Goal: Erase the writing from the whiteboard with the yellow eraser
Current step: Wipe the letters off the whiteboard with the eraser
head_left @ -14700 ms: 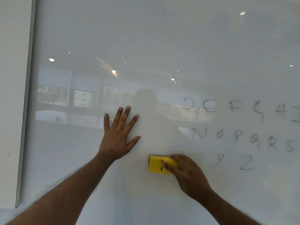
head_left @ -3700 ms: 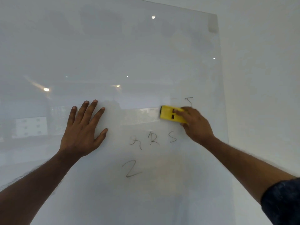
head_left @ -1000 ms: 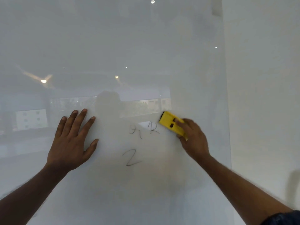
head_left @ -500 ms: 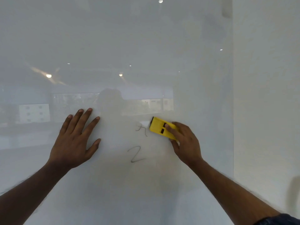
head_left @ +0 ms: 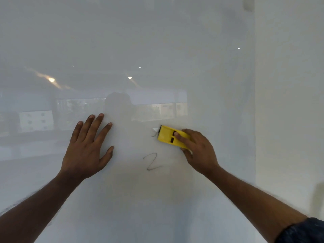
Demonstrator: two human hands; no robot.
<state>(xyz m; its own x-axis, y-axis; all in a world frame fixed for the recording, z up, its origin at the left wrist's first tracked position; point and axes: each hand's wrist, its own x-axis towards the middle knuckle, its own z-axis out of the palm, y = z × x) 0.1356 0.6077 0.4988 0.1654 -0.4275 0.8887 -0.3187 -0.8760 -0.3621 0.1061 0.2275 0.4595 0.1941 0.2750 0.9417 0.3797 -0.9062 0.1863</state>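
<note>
Fingers point(head_left: 182, 140) of the right hand point(head_left: 198, 153) are clamped on the yellow eraser point(head_left: 171, 138), pressing it flat to the whiteboard point(head_left: 157, 50); the left hand point(head_left: 87, 151) lies spread and empty, fingers apart, braced well off to the side. The wiping looks nearly done. A faint remnant mark point(head_left: 154, 134) sits just beyond the eraser's leading end, ahead of the fingertips, and the "2" point(head_left: 151, 161) lies below them, untouched. Next likely calls for a short push over the remnant, then a downward sweep across the "2"
</note>
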